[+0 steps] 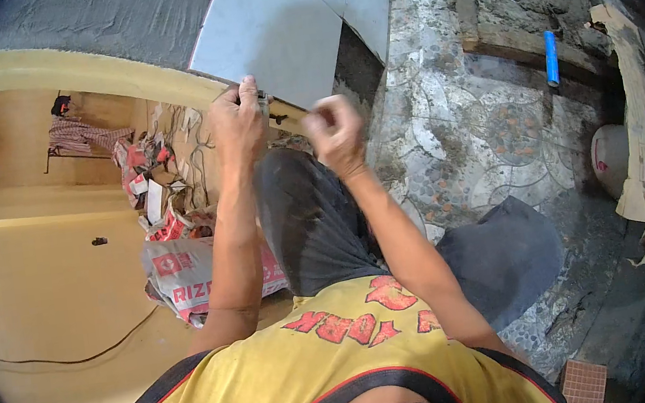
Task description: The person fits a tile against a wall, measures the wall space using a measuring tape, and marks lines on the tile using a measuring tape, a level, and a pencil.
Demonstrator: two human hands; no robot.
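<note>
My left hand [239,123] is closed at the near edge of the pale grey tiles [272,40], its thumb pointing up. A small dark and metallic piece shows beside its fingers, too small to name. To its right, my right hand [341,137] hangs above my knee with its fingers curled in and slightly blurred. Whatever it may hold is hidden. Between the hands runs a narrow yellowish edge [286,115] below the tiles. A dark, untiled wedge [355,62] lies beside the tiles on the right.
Grey mortar [96,28] covers the surface at the far left. Below it, a yellow-walled recess [44,273] contains cement bags [179,269] and scraps. On the patterned floor [439,108] lie a blue cylinder [551,60] and, near me, a brown tile [584,384]. Torn cardboard [634,110] stands right.
</note>
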